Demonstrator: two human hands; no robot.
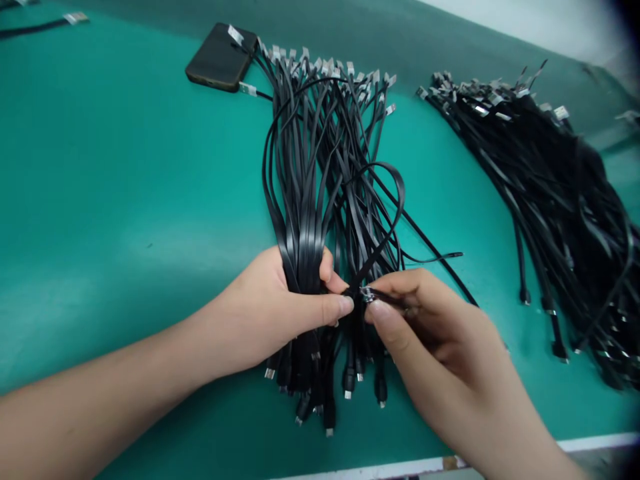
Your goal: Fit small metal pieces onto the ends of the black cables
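Observation:
My left hand [265,307] is wrapped round a bundle of flat black USB cables [305,227], a little above their small plug ends. Its thumb and fingertips meet at the bundle's right side. Close beside them, my right hand [445,347] pinches a thin black piece with small shiny silver ends [367,293] between thumb and forefinger; its exact kind is too small to tell. One flat cable loops up from the fingertips. The wide silver USB plugs [327,67] fan out at the far end, and several micro plugs [329,423] hang below my left hand.
A dark phone-like slab [220,57] lies at the back, touching a few plugs. To the right is another large pile of black cables [540,173]. A further cable end [75,19] shows at the upper left. The green mat [125,167] ends at a pale front edge.

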